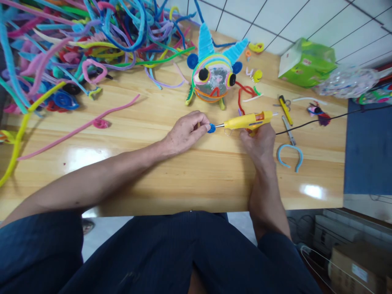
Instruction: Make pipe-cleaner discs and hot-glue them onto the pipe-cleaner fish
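My left hand [188, 132] is closed in a pinch on a small blue coiled pipe-cleaner piece [211, 128] above the wooden table. Wrapped round the handle of a yellow hot glue gun [245, 121], my right hand [260, 141] holds it level. Its metal nozzle points left and meets or nearly meets the blue piece. Just beyond my hands stands a pipe-cleaner creature [213, 77] with a clear body, light blue horns, blue round ears and black-and-yellow eyes. A bent red pipe cleaner [240, 100] lies beside it, behind the glue gun.
Tangled colourful pipe cleaners [101, 45] fill the back left. A long pink pipe cleaner [82, 128] lies near my left arm. On the right are a yellow cutter [286, 110], tweezers [288, 130], a light blue curved pipe cleaner [290, 146], a green box [308, 63] and a black cord [330, 117].
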Available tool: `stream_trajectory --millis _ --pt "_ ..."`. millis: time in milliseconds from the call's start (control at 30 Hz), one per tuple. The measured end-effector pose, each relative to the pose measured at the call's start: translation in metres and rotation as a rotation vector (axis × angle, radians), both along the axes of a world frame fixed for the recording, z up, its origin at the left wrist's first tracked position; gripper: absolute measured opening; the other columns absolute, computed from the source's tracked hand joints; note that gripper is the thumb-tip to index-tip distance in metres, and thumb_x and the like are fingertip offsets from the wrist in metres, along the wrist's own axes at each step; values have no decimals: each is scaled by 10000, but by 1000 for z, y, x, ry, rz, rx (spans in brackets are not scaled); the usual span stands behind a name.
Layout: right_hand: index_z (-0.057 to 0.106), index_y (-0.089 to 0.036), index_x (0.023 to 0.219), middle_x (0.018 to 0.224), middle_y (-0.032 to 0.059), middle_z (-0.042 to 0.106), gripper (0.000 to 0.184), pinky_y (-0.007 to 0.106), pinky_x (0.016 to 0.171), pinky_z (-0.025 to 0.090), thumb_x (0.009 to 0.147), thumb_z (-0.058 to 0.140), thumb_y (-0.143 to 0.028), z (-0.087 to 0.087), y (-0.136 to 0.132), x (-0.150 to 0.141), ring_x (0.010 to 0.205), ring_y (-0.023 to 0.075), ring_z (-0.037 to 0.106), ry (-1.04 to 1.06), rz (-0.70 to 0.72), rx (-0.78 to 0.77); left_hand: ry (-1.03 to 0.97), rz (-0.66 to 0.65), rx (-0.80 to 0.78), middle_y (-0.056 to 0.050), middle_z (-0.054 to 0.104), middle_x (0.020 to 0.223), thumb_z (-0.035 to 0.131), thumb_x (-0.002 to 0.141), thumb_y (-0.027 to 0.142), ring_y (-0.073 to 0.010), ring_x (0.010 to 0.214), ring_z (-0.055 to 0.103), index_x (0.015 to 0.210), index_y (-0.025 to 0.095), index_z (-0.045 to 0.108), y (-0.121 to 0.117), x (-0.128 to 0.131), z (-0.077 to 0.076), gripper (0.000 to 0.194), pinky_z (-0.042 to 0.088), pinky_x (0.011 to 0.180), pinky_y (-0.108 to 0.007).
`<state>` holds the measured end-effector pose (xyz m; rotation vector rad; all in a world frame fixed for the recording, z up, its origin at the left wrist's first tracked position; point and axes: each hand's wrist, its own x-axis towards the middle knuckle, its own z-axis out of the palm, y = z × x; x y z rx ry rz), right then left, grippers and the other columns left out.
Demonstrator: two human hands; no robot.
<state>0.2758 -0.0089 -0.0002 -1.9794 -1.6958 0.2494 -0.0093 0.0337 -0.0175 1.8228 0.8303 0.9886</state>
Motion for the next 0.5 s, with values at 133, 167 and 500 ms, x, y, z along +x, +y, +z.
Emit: stream_trajectory --millis 133,167,500 --pt "678 -244 1043 978 101 776 215 538 924 643 870 711 -369 2 0 -3 908 308 754 19 3 -13 2 -9 3 -13 667 843 670 1045 272 -154 766 580 921 197 717 0 0 0 152 458 732 -297" --pt "677 -249 1045 986 102 782 213 529 922 645 871 715 -366 2 0 -3 914 306 753 21 5 -6 4 -12 4 -14 671 847 671 1044 272 -154 770 583 920 197 718 0 0 0 153 458 734 -297" --pt "698 -240 1056 948 81 781 268 496 869 647 811 732 -342 3 1 -7 868 280 731 48 -2 1 39 -51 13 -18 675 853 667 1045 286 -156 775 594 935 190 728 0 -1 4 159 484 756 -300"
